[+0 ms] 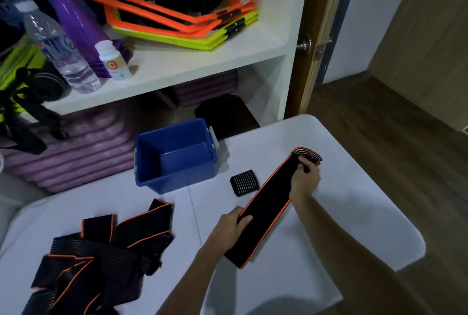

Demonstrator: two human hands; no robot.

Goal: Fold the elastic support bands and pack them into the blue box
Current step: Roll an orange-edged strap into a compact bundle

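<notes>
A long black elastic band (268,203) with orange edges lies stretched diagonally over the white table (342,213). My right hand (305,177) grips its far end near the curved striped tip. My left hand (231,228) holds the band's lower part, thumb on top. The blue box (174,156) stands open behind them, its inside looking bare. A heap of several more black and orange bands (101,256) lies at the table's left front. A small black ribbed pad (244,183) sits between the box and the held band.
White shelves behind the table carry a water bottle (60,48), a small white bottle (112,60), a purple cone (76,20) and orange and yellow frames (177,10). Purple mats (83,147) are stacked below. A wooden floor (395,124) lies to the right.
</notes>
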